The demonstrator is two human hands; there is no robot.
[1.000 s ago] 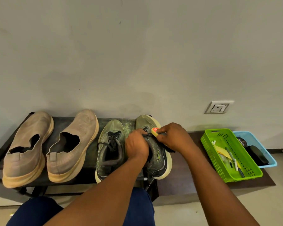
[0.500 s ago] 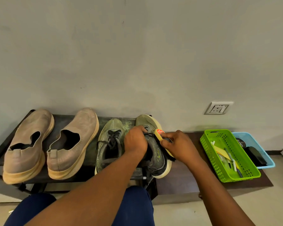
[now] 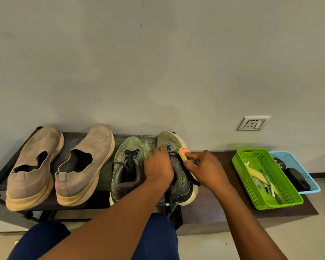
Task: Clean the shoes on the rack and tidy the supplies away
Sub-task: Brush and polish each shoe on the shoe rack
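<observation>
On a low dark shoe rack [image 3: 77, 136] stand two tan slip-on shoes [image 3: 36, 166] at the left and two green-black sneakers to their right. My left hand [image 3: 158, 166] grips the top of the right sneaker [image 3: 182, 182] at its laces. My right hand [image 3: 204, 169] holds a yellow shoe brush [image 3: 183, 153] with a red label against that sneaker's outer side; black bristles show below my hand. The left sneaker [image 3: 128, 166] stands untouched beside it.
A green plastic basket [image 3: 240, 166] with pens and papers sits on a dark mat [image 3: 204, 212] to the right. Behind it a blue basket [image 3: 315, 188] holds a polish tin and a black object. A wall socket [image 3: 253, 124] is above. My knees are below the rack.
My right hand has slid the brush from the sneaker's tongue out to its right side and back toward the heel. My left hand stays on the sneaker.
</observation>
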